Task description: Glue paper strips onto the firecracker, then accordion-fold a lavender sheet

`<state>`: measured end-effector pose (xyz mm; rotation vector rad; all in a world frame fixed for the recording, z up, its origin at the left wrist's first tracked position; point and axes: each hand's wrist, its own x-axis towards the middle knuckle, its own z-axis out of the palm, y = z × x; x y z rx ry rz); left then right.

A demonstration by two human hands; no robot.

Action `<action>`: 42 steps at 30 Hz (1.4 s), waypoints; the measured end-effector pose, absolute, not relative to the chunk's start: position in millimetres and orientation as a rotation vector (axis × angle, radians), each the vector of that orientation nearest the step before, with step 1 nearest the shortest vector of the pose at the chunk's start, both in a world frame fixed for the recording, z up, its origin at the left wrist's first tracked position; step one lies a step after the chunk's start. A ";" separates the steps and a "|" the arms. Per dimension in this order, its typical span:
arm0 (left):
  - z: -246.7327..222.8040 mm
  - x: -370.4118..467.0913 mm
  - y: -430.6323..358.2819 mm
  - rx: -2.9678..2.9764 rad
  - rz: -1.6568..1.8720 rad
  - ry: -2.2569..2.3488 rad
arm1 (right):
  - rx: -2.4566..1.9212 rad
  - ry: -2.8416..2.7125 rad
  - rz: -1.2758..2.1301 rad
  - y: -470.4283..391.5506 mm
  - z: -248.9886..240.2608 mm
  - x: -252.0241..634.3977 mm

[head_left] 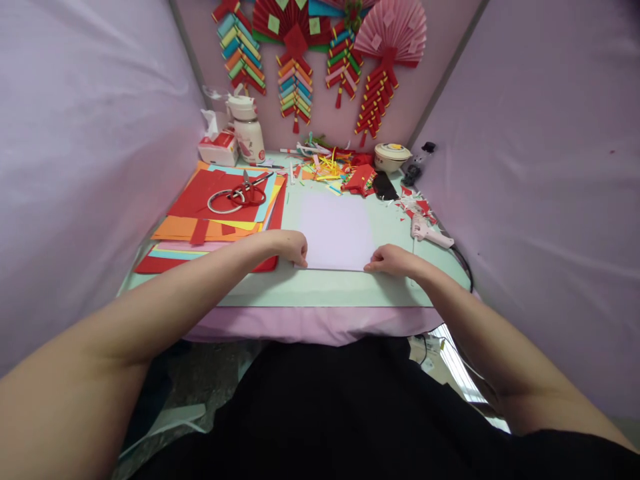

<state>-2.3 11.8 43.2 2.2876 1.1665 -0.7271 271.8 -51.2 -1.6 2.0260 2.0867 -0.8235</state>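
A pale lilac-white sheet of paper (335,230) lies flat on the light green tabletop in front of me. My left hand (294,248) is closed at the sheet's near left corner, thumb and fingers pinched together on the edge. At the near right corner my right hand (391,260) pinches the same edge between thumb and curled fingers. Beside my left forearm lies a stack of coloured paper (185,230) in red, orange, yellow, blue and pink. Scissors with red handles (249,195) and a white ring (220,202) rest on that stack.
A pink glue gun (431,233) with a dark cord lies at right, near paper scraps (417,203). Along the back stand a tissue box (219,150), a bottle (249,137), a pile of coloured strips (327,163), and a lidded bowl (391,159). Paper firecracker decorations (295,87) hang behind.
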 end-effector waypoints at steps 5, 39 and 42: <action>46.8 -0.9 11.3 2.322 -0.781 1.149 | 2.036 2.082 -0.861 -51.3 -0.3 272.1; 28.6 17.4 3.5 2.295 -0.371 1.045 | 2.103 2.376 -1.089 -63.0 0.2 239.0; 19.3 22.7 4.0 2.344 -0.352 1.101 | 2.107 2.361 -1.136 -61.9 -0.1 240.6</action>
